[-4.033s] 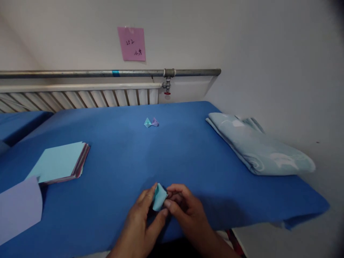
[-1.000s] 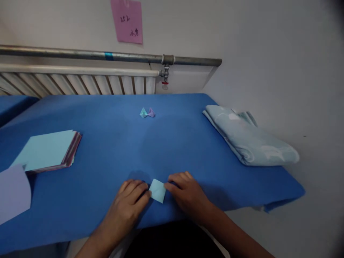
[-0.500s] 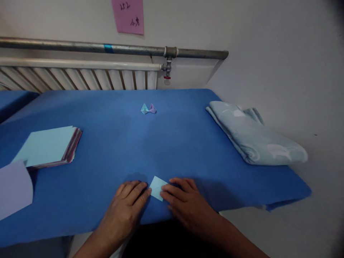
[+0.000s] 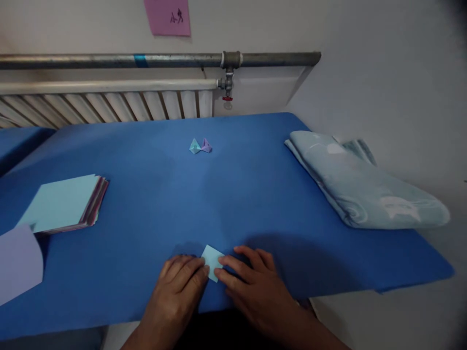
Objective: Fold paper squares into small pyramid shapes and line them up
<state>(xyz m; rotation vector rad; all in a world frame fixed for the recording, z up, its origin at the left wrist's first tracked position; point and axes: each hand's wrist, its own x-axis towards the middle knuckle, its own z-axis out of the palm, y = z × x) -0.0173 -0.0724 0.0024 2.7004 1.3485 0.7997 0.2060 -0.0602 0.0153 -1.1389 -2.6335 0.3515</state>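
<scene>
A small folded piece of light blue paper lies on the blue-covered surface near its front edge, turned cornerwise. My left hand grips its left corner between thumb and forefinger, the other fingers bent close together. From the right, the thumb and index finger of my right hand hold the paper's right side; its remaining fingers are spread above the surface. Fingertips cover both side corners. Farther back sits a small folded paper piece, half light blue and half purple, shaped like a bow.
A stack of coloured paper lies at left, with a curled lilac sheet overlapping its near corner. On the right rests a folded pale blanket. Behind the blue surface are a radiator and a metal pipe.
The view has shifted slightly. My right thumb and index finger have come closer to my left thumb on the paper, and less of the paper shows between my hands.
</scene>
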